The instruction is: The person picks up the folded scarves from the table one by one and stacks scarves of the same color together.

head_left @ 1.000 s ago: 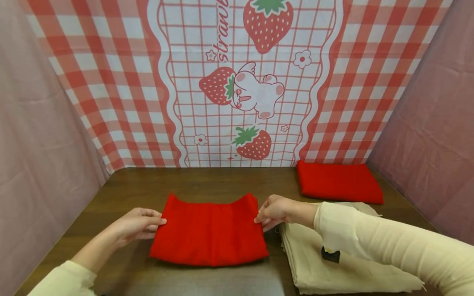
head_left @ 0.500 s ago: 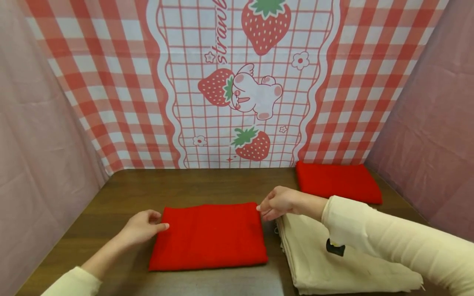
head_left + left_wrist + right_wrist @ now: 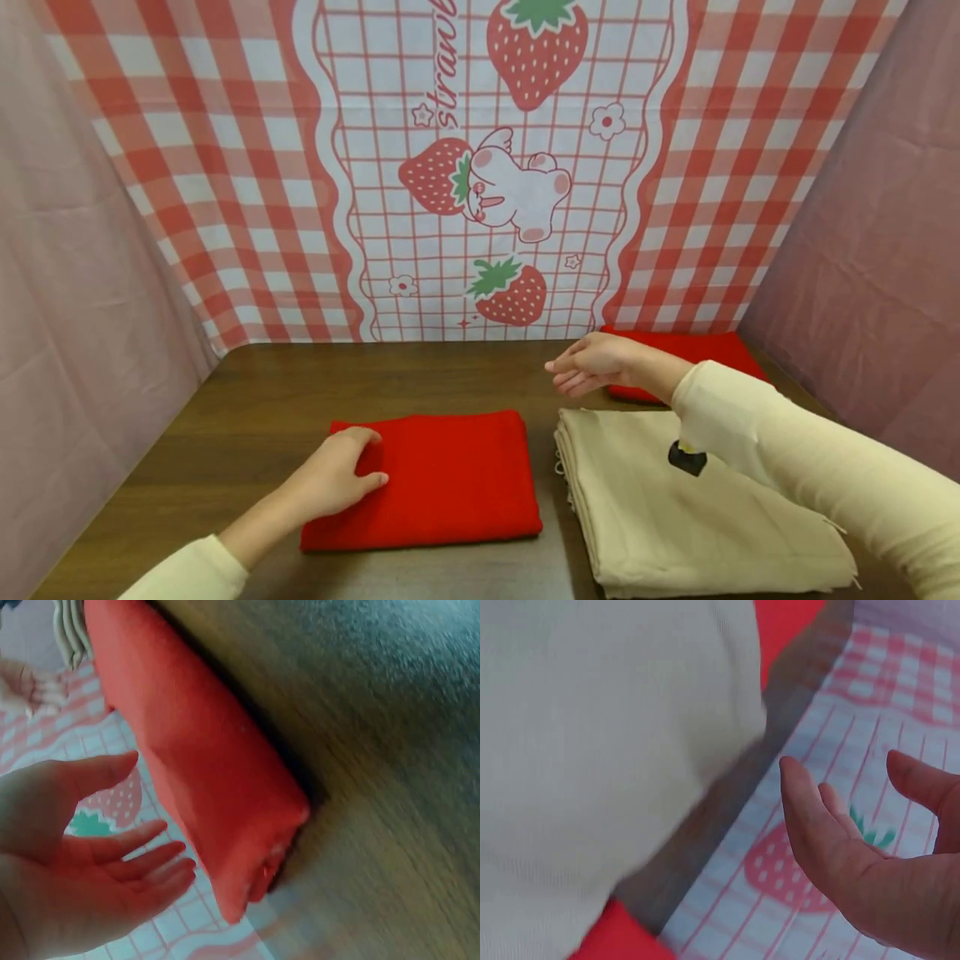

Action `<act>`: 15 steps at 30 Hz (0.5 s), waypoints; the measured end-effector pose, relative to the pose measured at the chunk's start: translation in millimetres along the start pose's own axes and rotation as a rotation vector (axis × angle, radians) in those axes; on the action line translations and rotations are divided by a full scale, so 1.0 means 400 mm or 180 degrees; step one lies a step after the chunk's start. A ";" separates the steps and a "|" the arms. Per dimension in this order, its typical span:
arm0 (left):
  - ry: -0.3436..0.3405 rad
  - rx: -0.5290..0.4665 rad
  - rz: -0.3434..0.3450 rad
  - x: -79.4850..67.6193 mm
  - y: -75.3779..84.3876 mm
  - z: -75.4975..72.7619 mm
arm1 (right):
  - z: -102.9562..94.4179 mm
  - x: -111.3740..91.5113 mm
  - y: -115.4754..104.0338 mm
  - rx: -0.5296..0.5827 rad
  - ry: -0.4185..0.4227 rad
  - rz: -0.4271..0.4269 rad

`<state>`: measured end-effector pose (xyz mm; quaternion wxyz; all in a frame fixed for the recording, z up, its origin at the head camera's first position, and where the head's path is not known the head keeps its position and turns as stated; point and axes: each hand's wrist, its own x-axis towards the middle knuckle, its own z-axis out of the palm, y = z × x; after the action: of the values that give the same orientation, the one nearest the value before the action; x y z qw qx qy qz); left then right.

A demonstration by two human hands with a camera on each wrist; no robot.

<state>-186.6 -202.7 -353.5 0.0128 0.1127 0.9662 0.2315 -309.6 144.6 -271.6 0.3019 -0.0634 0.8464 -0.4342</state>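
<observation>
A folded red cloth [image 3: 457,475] lies flat near the middle of the wooden table. My left hand [image 3: 337,475] is over its left part, fingers relaxed and apart, holding nothing; in the left wrist view the thumb and fingers spread beside the red cloth [image 3: 202,757]. My right hand [image 3: 592,364] is raised beyond the far edge of a folded beige cloth [image 3: 690,517], its fingers loosely bent with nothing between them. The right wrist view also shows that hand [image 3: 862,862] holding nothing. Behind it lies a second folded red cloth [image 3: 697,350], partly hidden by the hand and sleeve.
The dark wooden table [image 3: 420,375] carries all the cloths. A red-and-white checked curtain with strawberries [image 3: 487,167] hangs along the back edge. Pink drapes [image 3: 90,292] hang at both sides. A small black item [image 3: 687,458] shows below my right sleeve.
The middle red cloth was held up by its sides and now lies flat, released. My left hand moved right over it; my right hand moved away, up and to the right.
</observation>
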 end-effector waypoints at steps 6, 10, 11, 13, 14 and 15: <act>-0.0060 0.0159 0.0221 0.000 0.018 0.023 | -0.087 0.030 0.017 -0.0027 -0.0008 0.0187; -0.0049 0.0231 0.0225 0.004 0.020 0.026 | -0.139 0.046 0.040 -0.0128 0.0050 0.0235; -0.0058 0.0236 0.0221 0.006 0.019 0.026 | -0.150 0.048 0.045 -0.0168 0.0086 0.0241; -0.0088 0.0246 0.0209 0.008 0.018 0.026 | -0.172 0.052 0.056 -0.0280 0.0157 0.0262; -0.0104 0.0234 0.0194 0.009 0.018 0.026 | -0.184 0.055 0.063 -0.0355 0.0203 0.0283; -0.0121 0.0227 0.0189 0.010 0.018 0.027 | -0.194 0.055 0.068 -0.0417 0.0260 0.0304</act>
<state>-188.1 -190.7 -359.7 0.0202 0.1461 0.9696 0.1950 -367.2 207.2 -268.5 0.2827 -0.0248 0.8866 -0.3651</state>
